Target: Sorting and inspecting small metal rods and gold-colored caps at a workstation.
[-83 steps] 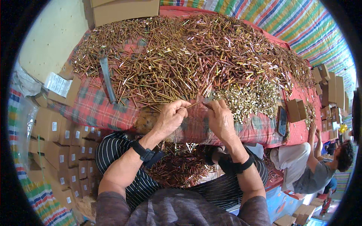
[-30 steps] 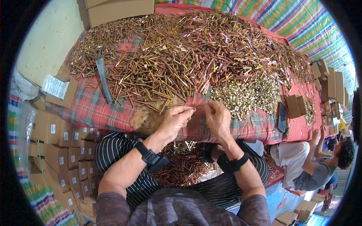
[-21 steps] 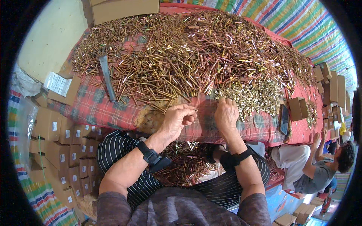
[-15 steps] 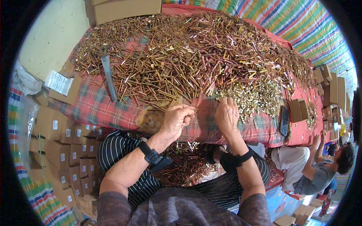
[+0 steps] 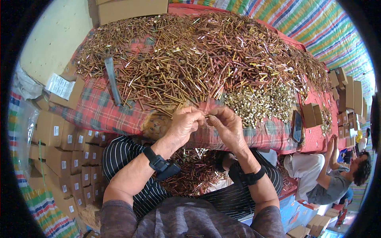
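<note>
My left hand (image 5: 184, 126) is closed in a pinch on a thin brass-coloured bolt, mostly covered by the fingers. Against its fingertips press the thumb and fingers of my right hand (image 5: 227, 126); whatever small piece they pinch is too hidden to name. Both hands hover over the near edge of the table's red plaid cloth (image 5: 99, 105). Beyond them spreads a broad heap of long brass-coloured bolts (image 5: 174, 71). A pile of small shiny metal pieces, like nuts (image 5: 262, 106), lies just past my right hand.
A grey curved strip (image 5: 113, 81) rests on the bolts at left. A phone (image 5: 297, 126) and a small open carton (image 5: 312, 115) are at right. Stacked cardboard boxes (image 5: 59, 158) stand at lower left. More bolts (image 5: 190, 170) lie below, between my knees. Another person (image 5: 333, 178) sits at far right.
My right hand has moved from the edge of the small-piece pile leftward and closer, and now meets my left hand's fingertips. The left hand has barely moved.
</note>
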A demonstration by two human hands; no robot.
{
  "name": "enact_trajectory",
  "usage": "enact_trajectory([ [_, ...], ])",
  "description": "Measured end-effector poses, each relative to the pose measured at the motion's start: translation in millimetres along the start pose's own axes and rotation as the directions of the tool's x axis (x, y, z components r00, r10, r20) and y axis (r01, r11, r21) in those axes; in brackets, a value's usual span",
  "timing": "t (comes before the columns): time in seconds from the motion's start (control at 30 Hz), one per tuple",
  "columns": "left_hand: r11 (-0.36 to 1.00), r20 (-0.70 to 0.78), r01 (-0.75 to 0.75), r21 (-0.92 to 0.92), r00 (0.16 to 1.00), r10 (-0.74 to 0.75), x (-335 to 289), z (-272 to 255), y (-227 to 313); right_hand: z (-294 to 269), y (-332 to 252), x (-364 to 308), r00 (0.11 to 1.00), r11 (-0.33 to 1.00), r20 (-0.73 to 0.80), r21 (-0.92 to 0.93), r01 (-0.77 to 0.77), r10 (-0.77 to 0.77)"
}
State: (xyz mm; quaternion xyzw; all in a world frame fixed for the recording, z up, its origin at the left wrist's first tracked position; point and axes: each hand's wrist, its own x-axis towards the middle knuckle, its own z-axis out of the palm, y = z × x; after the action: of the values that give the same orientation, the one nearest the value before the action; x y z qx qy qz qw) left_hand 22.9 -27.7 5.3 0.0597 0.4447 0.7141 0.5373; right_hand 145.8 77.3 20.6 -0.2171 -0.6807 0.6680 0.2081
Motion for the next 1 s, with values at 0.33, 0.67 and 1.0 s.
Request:
enact_trajectory([
  [0.33,0.962,0.083,-0.113,0.247,0.992,0.095,-2.5,-5.0,-1.0,1.6,-15.8,-4.9,0.989,0.805,0.009,-0.580,0.123,-0.145],
  [0.67,0.931,0.106,-0.171,0.321,0.984,0.144,-6.1,-1.3,-6.4,4.1,-3.3,-10.6,0.994,0.781,-0.046,-0.622,0.053,-0.104],
  [1.0,0.909,0.138,-0.222,0.353,0.973,0.184,-6.8,-3.6,-3.5,2.3,-5.7,-11.5,0.958,0.693,0.050,-0.680,0.239,-0.281],
])
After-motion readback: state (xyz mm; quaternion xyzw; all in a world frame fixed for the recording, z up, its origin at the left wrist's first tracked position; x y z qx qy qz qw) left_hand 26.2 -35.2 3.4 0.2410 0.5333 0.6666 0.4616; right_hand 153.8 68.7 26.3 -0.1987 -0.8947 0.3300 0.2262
